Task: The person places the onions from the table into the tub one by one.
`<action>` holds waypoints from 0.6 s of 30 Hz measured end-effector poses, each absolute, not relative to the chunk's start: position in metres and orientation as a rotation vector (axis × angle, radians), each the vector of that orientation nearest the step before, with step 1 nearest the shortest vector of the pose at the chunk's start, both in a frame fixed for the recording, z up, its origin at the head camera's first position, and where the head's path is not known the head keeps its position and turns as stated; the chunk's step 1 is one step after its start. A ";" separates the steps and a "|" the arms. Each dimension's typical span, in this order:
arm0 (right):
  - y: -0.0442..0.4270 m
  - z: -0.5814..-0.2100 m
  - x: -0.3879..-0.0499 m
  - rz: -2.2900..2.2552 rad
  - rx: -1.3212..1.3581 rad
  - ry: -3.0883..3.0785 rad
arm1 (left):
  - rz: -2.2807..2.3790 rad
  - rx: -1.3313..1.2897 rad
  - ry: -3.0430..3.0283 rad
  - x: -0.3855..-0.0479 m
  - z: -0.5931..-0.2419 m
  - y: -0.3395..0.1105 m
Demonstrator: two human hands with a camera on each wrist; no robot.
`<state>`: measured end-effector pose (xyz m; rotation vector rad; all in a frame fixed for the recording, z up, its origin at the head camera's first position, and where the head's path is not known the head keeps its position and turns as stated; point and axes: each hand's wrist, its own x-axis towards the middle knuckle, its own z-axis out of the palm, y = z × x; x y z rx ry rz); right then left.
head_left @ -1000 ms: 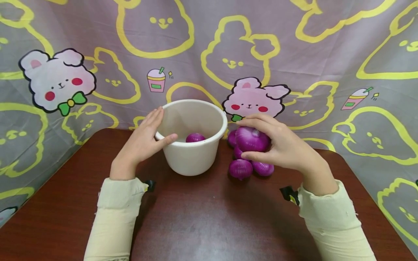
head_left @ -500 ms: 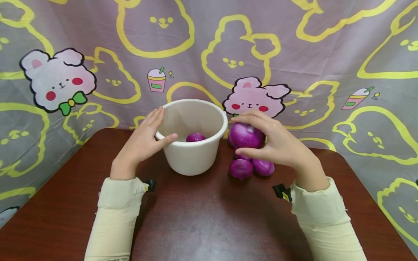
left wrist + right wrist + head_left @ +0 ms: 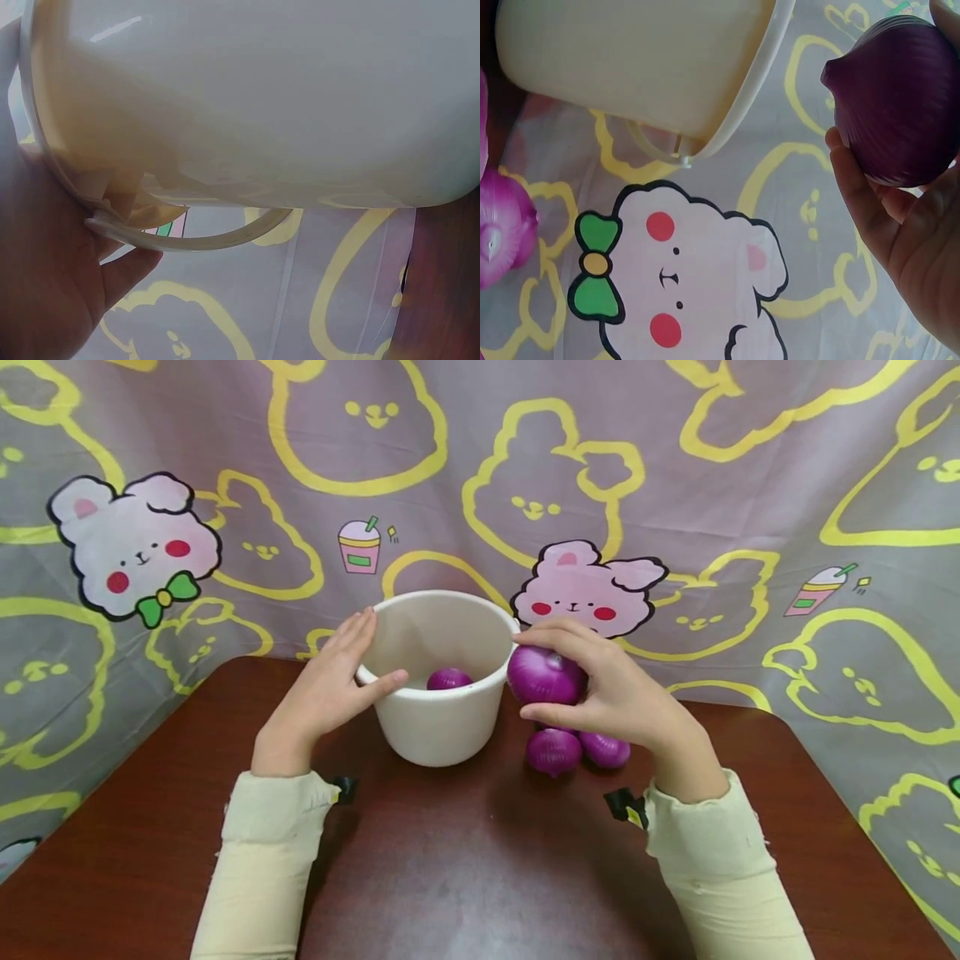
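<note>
A white bucket (image 3: 438,727) stands on the table with a purple onion (image 3: 450,678) inside it. My left hand (image 3: 318,685) holds its left rim, the thumb over the front edge; in the left wrist view, fingers (image 3: 131,274) lie by the bucket's handle (image 3: 202,241). Just right of the rim, my right hand (image 3: 630,693) grips a large purple onion (image 3: 546,675) between thumb and fingers, raised off the table. The right wrist view shows this held onion (image 3: 900,105) with its pointed end toward the bucket.
Below the held onion, more purple onions lie on the table, one in front (image 3: 553,752) and another to its right (image 3: 604,748). Others behind are mostly hidden. A patterned cloth (image 3: 712,510) hangs right behind the brown table (image 3: 450,877).
My right hand has carried the large onion leftward from above the other onions to beside the bucket's rim. The left hand and bucket have stayed put.
</note>
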<state>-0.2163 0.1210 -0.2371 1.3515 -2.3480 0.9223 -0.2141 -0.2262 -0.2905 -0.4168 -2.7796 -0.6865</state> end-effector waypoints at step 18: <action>0.093 -0.238 -0.221 1.080 1.367 -2.266 | -0.685 -0.409 -2.781 -0.216 -0.290 -0.227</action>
